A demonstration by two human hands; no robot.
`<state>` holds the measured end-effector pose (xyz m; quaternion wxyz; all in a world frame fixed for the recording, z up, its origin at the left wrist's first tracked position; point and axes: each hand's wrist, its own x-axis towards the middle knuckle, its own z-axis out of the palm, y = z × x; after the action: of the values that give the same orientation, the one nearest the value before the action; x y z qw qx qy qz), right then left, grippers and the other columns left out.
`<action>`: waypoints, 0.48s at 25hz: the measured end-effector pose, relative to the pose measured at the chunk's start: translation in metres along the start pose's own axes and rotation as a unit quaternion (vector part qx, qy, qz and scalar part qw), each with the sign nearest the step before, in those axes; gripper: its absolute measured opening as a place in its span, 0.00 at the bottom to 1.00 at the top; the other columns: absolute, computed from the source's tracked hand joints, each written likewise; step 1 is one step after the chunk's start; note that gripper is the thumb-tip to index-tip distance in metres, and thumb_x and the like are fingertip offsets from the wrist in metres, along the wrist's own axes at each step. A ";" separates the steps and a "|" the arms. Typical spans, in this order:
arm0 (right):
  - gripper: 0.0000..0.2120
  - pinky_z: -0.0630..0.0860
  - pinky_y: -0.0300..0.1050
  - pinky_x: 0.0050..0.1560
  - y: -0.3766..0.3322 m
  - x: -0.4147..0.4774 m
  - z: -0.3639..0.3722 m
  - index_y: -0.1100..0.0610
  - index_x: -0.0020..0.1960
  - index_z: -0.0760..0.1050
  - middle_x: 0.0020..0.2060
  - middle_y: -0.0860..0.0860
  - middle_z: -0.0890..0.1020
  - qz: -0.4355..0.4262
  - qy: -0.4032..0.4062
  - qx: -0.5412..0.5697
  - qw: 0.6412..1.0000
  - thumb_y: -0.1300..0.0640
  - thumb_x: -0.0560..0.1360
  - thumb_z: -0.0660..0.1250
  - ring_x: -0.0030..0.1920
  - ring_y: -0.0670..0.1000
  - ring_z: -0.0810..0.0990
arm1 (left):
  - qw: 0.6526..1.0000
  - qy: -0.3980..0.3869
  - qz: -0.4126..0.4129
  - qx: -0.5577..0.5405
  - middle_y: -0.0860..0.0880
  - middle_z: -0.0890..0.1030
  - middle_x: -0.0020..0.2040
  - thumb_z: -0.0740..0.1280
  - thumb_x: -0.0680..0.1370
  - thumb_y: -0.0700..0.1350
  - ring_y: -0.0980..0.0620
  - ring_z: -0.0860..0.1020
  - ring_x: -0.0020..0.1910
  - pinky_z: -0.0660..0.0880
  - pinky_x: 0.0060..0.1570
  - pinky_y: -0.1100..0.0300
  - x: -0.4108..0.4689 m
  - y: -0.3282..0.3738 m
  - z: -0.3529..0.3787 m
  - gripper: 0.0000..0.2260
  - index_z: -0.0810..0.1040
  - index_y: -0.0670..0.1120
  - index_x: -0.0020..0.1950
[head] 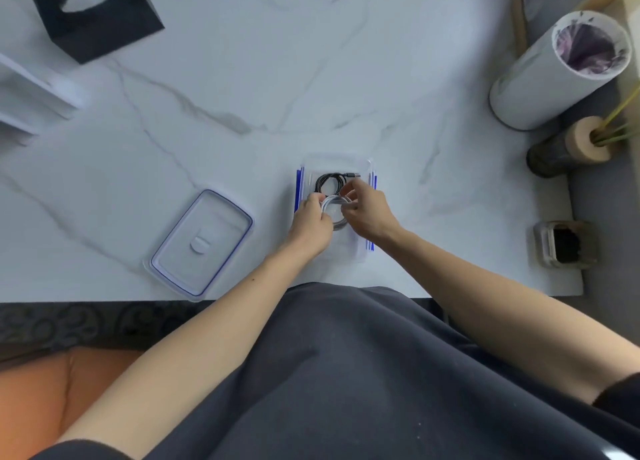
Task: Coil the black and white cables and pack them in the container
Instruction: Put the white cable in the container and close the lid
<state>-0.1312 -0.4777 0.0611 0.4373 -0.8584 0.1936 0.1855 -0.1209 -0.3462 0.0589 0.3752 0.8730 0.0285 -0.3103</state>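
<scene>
White marble-veined desk (pixel 242 79) fills most of the view, and near its front edge stands a clear container (pixel 337 162) with blue clips along its two long sides. Inside it, at the far end, the black cable (pixel 329 182) lies coiled in a loose ring, one plug end pointing right toward the container wall.

Just nearer than that ring, the white cable (pixel 335 214) is a coil held over the middle of the container, between both hands. Whether it touches the container floor cannot be told. The left hand (pixel 311 222) grips the coil's left side, fingers curled round the loops with the knuckles turned up. The right hand (pixel 367 214) pinches the coil's right side, thumb and fingers bent in over the strands, its fingertips close to the black ring beyond. Both hands cover the near half of the container.

Left of the container, apart from it, the clear lid (pixel 201 243) with a blue seal lies flat and at an angle near the desk edge. A black tissue box (pixel 100 23) sits at the far left corner. On the right stand a tall white cylinder (pixel 540 79), a small vase (pixel 568 150) with green stems, and a small glass jar (pixel 564 243) of dark contents.
</scene>
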 end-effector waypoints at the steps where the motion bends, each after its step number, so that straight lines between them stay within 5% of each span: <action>1: 0.12 0.79 0.48 0.42 0.001 0.004 0.001 0.58 0.54 0.75 0.47 0.54 0.81 -0.010 -0.012 -0.042 0.999 0.67 0.73 0.58 0.48 0.59 0.82 | 1.000 -0.006 -0.003 0.007 0.43 0.71 0.70 0.55 0.79 0.35 0.46 0.72 0.64 0.67 0.55 0.59 0.001 -0.001 0.002 0.20 0.67 0.43 0.71; 7: 0.14 0.73 0.51 0.37 0.000 0.023 0.012 0.64 0.55 0.71 0.49 0.62 0.79 -0.060 -0.090 -0.228 0.968 0.70 0.71 0.59 0.43 0.63 0.77 | 0.996 -0.064 -0.040 0.042 0.40 0.69 0.69 0.55 0.77 0.33 0.42 0.72 0.61 0.68 0.49 0.56 0.010 -0.002 0.009 0.22 0.66 0.43 0.72; 12: 0.09 0.64 0.48 0.35 -0.005 0.026 0.015 0.60 0.46 0.64 0.41 0.60 0.73 -0.064 -0.127 -0.288 0.947 0.70 0.70 0.60 0.38 0.61 0.72 | 0.993 -0.082 -0.055 0.069 0.37 0.70 0.67 0.57 0.77 0.34 0.39 0.72 0.64 0.72 0.59 0.49 0.015 -0.004 0.013 0.20 0.68 0.39 0.69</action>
<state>-0.1085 -0.4669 0.0432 0.2039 -0.9276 0.0189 0.3125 -0.1168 -0.3549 0.0409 0.2971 0.8659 0.0241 -0.4018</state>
